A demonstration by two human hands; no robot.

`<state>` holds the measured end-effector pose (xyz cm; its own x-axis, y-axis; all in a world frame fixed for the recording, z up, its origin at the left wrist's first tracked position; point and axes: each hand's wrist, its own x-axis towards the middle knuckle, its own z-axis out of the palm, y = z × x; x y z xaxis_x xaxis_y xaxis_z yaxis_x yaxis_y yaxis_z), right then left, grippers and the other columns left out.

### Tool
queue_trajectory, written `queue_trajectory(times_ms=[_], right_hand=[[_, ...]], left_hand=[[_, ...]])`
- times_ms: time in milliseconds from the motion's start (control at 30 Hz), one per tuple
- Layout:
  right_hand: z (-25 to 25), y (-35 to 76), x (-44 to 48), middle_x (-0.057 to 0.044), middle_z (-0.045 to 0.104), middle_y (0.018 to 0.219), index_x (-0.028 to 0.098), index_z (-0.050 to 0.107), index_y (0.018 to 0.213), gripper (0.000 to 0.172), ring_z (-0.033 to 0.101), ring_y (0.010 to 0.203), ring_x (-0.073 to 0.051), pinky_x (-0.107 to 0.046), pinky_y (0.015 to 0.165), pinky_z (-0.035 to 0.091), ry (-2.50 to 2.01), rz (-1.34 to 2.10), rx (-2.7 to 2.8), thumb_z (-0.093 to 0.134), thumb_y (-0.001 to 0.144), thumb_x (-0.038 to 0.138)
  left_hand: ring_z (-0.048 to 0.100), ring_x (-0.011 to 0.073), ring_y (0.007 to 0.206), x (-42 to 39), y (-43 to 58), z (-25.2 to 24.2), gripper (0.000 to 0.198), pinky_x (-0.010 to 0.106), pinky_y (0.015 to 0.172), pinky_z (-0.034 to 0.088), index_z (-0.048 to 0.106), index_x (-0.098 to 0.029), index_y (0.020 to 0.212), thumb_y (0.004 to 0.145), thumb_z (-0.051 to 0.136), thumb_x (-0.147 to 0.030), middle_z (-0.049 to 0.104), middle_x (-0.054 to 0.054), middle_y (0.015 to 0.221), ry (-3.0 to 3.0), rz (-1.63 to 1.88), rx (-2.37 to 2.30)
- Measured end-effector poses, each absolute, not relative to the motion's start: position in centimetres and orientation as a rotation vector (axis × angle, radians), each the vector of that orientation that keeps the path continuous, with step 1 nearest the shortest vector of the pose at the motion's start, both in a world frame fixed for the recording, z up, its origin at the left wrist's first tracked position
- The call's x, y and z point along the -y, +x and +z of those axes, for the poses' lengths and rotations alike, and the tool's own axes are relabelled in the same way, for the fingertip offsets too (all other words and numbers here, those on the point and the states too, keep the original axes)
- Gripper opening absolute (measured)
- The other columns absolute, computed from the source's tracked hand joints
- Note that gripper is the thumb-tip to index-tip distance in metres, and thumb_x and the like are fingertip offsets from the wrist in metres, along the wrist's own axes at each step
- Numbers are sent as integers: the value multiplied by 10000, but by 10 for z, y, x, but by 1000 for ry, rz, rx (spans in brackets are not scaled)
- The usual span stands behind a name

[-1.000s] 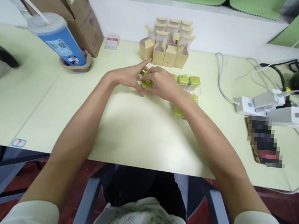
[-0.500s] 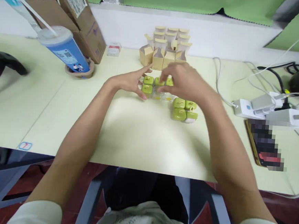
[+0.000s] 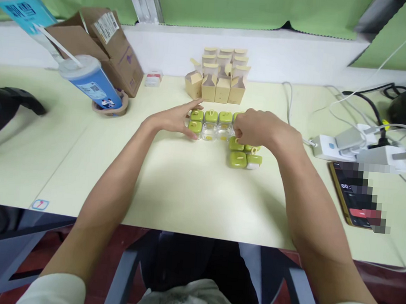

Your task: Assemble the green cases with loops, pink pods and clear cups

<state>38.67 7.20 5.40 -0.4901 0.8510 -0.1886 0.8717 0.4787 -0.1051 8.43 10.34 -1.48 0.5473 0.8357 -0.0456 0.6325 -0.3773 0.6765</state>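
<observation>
My left hand (image 3: 175, 118) rests at the left end of a double row of small clear jars, thumb and fingers spread around the two end ones. Green lids (image 3: 211, 116) with small loops cap the back row and the front-left jar. Beside that one stand two open clear jars (image 3: 209, 131), with something yellow showing in them. My right hand (image 3: 256, 128) is at the row's right end, fingers curled down by a separate cluster of green lids (image 3: 238, 159). Whatever is between its fingertips is hidden. One lid (image 3: 254, 160) in the cluster sits tilted.
Several small open cardboard boxes (image 3: 215, 88) stand behind the jars. Left are a blue drink cup (image 3: 95, 87) in a holder, a brown carton (image 3: 121, 56) and a bottle (image 3: 27, 11). On the right lie a power strip (image 3: 333, 148), cables and a phone (image 3: 352, 194).
My right hand has moved right, from above the middle of the jar row to the lid cluster, uncovering the two open jars. My left hand stays at the row's left end. The view shifted slightly.
</observation>
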Motion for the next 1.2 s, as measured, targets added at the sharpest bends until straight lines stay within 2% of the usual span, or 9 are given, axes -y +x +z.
queue_trajectory(times_ms=[100, 233, 433, 600, 767, 967, 1200], right_hand=[[70, 396, -69, -68, 663, 708, 235, 697, 716, 189, 702, 794, -299, -435, 757, 502, 1522, -260, -2752, 862, 805, 211], [82, 400, -70, -71, 785, 862, 243, 738, 807, 93, 745, 942, -311, -426, 842, 533, 1520, -391, -3010, 760, 883, 194], [51, 371, -84, -81, 836, 990, 228, 745, 882, 75, 773, 997, -304, -429, 961, 544, 1513, -626, -3173, 699, 903, 172], [32, 357, -86, -83, 827, 953, 202, 744, 910, 126, 748, 992, -281, -393, 922, 534, 1406, -635, -3183, 633, 931, 148], [27, 354, -85, -86, 811, 928, 193, 759, 935, 159, 719, 958, -268, -387, 857, 513, 1429, -477, -3187, 614, 923, 130], [22, 350, -85, -86, 801, 932, 192, 781, 981, 179, 655, 872, -249, -369, 762, 411, 1444, -307, -3112, 612, 927, 169], [23, 347, -82, -104, 811, 949, 189, 786, 996, 185, 636, 871, -260, -374, 753, 374, 1431, -304, -3069, 609, 948, 169]], left_hand=[[415, 420, 1695, -103, 90, -18, 1472, 576, 1400, 340, 227, -281, 1836, 631, 1010, -600, 429, 193, 1819, 2182, 435, -1169], [445, 433, 1662, -103, 101, -22, 1540, 566, 1389, 332, 190, -276, 1845, 593, 1026, -597, 482, 198, 1775, 2229, 490, -1175], [513, 420, 1580, -101, 112, -26, 1545, 557, 1335, 388, 145, -265, 1851, 613, 1005, -606, 541, 194, 1707, 2239, 562, -1175], [549, 403, 1529, -102, 113, -30, 1481, 532, 1301, 425, 170, -272, 1843, 650, 990, -580, 560, 175, 1691, 2258, 587, -1152], [563, 391, 1503, -103, 114, -29, 1429, 509, 1280, 447, 222, -278, 1832, 663, 989, -573, 579, 158, 1680, 2269, 597, -1142], [569, 385, 1499, -102, 114, -29, 1445, 509, 1287, 450, 200, -272, 1836, 660, 978, -590, 574, 162, 1678, 2281, 569, -1161], [573, 403, 1474, -101, 116, -28, 1427, 527, 1287, 433, 239, -252, 1828, 656, 985, -577, 602, 165, 1630, 2273, 578, -1160]])
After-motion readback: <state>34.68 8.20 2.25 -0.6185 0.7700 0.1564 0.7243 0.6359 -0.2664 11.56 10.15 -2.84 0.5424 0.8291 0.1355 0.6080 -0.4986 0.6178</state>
